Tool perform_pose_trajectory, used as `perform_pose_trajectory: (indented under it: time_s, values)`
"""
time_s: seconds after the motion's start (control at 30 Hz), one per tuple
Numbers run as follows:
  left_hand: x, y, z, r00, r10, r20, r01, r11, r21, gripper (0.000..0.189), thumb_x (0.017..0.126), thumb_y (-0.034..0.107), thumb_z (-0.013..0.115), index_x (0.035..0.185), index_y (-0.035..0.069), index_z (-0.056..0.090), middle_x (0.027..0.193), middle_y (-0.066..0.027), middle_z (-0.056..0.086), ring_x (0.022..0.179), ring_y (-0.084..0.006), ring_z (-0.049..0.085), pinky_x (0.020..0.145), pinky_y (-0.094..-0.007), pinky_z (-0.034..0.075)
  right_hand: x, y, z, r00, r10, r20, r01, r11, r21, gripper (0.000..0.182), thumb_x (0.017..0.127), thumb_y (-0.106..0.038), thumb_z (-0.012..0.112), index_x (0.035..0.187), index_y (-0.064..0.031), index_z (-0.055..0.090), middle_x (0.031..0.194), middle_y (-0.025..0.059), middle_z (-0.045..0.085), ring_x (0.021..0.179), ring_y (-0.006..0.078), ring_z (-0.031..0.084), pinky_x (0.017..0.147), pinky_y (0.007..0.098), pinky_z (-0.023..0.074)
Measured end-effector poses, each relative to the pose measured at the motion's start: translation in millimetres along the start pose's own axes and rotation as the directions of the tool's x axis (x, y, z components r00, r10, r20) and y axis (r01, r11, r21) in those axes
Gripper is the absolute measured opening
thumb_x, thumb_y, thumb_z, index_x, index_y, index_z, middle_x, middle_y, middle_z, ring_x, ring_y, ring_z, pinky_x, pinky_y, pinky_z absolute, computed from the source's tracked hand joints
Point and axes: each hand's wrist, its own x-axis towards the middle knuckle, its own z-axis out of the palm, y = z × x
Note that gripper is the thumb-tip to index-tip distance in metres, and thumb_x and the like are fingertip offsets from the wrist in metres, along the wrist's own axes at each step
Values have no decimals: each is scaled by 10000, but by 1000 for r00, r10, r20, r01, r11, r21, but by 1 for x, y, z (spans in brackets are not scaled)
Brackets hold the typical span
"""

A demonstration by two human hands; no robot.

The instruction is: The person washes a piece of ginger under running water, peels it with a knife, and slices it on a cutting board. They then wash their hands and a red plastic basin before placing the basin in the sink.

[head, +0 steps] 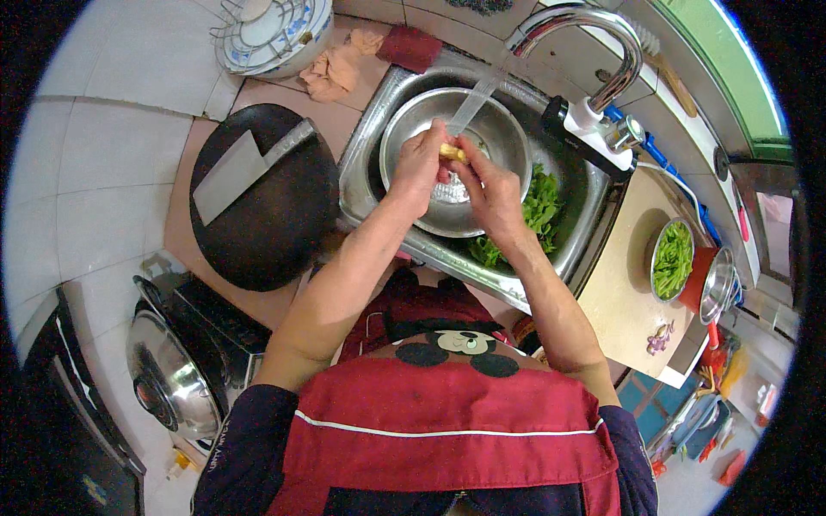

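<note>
Both of my hands are together above a stainless steel bowl point(513, 151) in the sink point(590, 216). My left hand point(414, 164) and my right hand point(495, 190) pinch a small yellowish piece point(453, 153), which looks like ginger root, from its two sides. Part of it is hidden by my fingers. A stream of water point(476, 106) runs from the curved chrome tap point(629, 55) onto or just behind my fingers. Leafy greens point(542, 206) lie in the sink to the right of the bowl and partly under it.
On the left, a cleaver point(231, 177) lies across a round dark board point(277, 219). A bowl of cut green vegetables point(672, 261) and some purplish pieces point(659, 338) sit on the right counter point(613, 309). Cloths point(335, 71) lie behind the sink; a lidded pan point(174, 374) stands lower left.
</note>
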Motion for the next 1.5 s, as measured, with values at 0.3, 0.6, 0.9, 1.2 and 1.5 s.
perform_pose_trajectory:
  time_s: [0.3, 0.6, 0.9, 1.2, 1.5]
  values:
    - [-10, 17, -11, 940, 81, 331, -155, 967, 203, 299, 927, 254, 516, 1074, 3, 587, 883, -54, 621, 741, -120, 582, 688, -257, 493, -1, -6, -16, 999, -36, -31, 38, 998, 41, 419, 838, -136, 631, 1221, -8, 519, 946, 212, 641, 837, 290, 659, 685, 353, 528]
    - [-24, 23, -10, 874, 240, 421, -386, 871, 303, 210, 860, 126, 611, 1016, -11, 585, 922, -59, 626, 827, -107, 588, 756, -252, 487, -7, -20, -40, 952, 235, 194, -275, 936, 217, 321, 835, -145, 642, 1116, -1, 585, 874, 171, 665, 740, 200, 657, 637, 314, 512]
    - [-25, 23, -3, 985, 128, 115, -114, 986, -121, 266, 886, 275, 589, 758, 43, 566, 724, -36, 594, 607, -99, 566, 564, -244, 472, -3, -43, -35, 993, 98, 67, -108, 978, 178, 268, 781, -143, 707, 1003, -14, 626, 802, 130, 657, 710, 186, 650, 628, 302, 512]
    - [-54, 26, -8, 868, 387, 311, -425, 903, 63, 211, 869, 60, 581, 1077, 20, 587, 1049, -78, 621, 952, -137, 585, 857, -271, 465, -1, -25, -32, 976, 210, 59, -215, 874, 436, 262, 794, -112, 699, 1031, -18, 642, 840, 41, 663, 722, 81, 600, 644, 229, 490]
    - [-18, 21, -23, 963, 212, 166, -223, 974, 48, 179, 867, 74, 550, 1022, 24, 473, 989, -101, 587, 861, -198, 606, 734, -336, 531, 68, 1, -25, 838, 404, 367, -476, 215, 852, 225, 914, -168, 505, 985, 36, 570, 889, 94, 623, 814, 188, 613, 720, 290, 525]
